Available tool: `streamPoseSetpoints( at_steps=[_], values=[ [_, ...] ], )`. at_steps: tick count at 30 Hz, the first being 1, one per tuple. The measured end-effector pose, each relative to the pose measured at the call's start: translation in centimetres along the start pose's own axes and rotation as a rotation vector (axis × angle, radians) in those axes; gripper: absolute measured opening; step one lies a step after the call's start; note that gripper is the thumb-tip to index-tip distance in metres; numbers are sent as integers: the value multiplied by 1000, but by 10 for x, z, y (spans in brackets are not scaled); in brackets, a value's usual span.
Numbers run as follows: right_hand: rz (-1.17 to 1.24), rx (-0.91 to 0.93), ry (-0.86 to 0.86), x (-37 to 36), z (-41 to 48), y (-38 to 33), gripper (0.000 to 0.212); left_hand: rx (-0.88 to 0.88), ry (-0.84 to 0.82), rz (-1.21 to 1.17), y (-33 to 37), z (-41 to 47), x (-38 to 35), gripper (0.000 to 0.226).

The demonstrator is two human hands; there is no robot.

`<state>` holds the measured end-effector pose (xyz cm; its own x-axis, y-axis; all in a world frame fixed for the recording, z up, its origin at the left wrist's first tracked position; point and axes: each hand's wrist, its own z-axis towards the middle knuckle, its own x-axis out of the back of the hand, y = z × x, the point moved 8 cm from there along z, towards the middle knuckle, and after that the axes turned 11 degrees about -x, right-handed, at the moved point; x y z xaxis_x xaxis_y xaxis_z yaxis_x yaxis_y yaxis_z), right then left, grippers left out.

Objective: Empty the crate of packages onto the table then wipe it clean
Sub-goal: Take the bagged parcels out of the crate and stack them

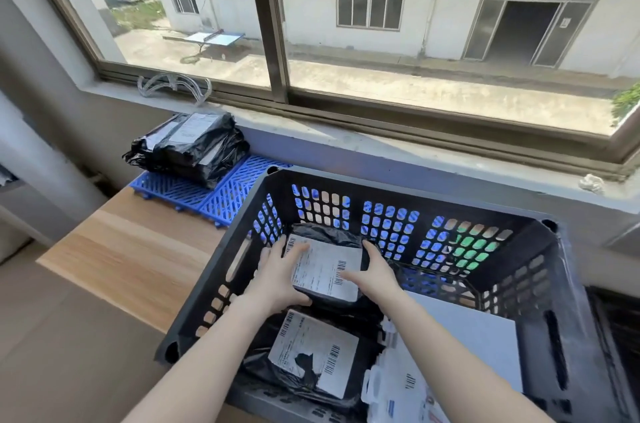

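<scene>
Nearest the camera, inside the black perforated crate (540, 318), a black poly-bag package with a torn shipping label (311, 358) is lying flat, with white mailers (398, 391) crowding beside it on the right. Just beyond, both hands are closing on a second black labelled package (325, 270): the left hand (277, 280) is pressing its left edge with the thumb curling under the near corner, while the right hand (375, 272) is clamping the right edge, fingers wrapping over the far side. Holding it from both sides is probably keeping the slippery bag level for lifting over the crate wall. A white flat sheet or box (474, 325) is resting against the crate's right interior.

The crate is sitting on the wooden table (131, 249), partly over blue plastic grid mats (221, 194). Farther back on those mats, a stack of black packages (188, 145) is waiting, seemingly the drop spot chosen to keep parcels off the bare wood. So emptying is partway done and wiping is not yet begun. Beyond, a window sill (346, 138) is carrying some clear plastic strapping (173, 86).
</scene>
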<state>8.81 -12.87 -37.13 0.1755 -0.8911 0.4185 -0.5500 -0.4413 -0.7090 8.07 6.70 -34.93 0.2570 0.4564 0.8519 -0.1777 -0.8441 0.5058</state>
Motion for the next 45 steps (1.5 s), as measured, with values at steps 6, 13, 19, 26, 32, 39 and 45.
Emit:
streamPoseSetpoints(
  at_steps=[6, 13, 19, 26, 32, 39, 45],
  values=[
    [84, 208, -4, 17, -45, -28, 78, -12, 246, 43, 26, -44, 41, 90],
    [157, 408, 22, 33, -107, -60, 68, -47, 506, 72, 58, -103, 85, 80],
    [192, 520, 41, 31, -153, -104, 67, -78, 644, 93, 63, -139, 132, 76],
    [158, 604, 62, -12, -186, -165, 70, -107, 752, 100, 27, -171, 192, 73],
    [146, 647, 31, -91, -199, -221, 69, -96, 822, 107, -46, -201, 246, 75],
    [146, 648, -6, -190, -191, -264, 70, -66, 824, 84, -148, -215, 282, 75],
    [107, 586, -6, -240, -150, -296, 72, -52, 785, 51, -215, -186, 296, 75]
  ],
)
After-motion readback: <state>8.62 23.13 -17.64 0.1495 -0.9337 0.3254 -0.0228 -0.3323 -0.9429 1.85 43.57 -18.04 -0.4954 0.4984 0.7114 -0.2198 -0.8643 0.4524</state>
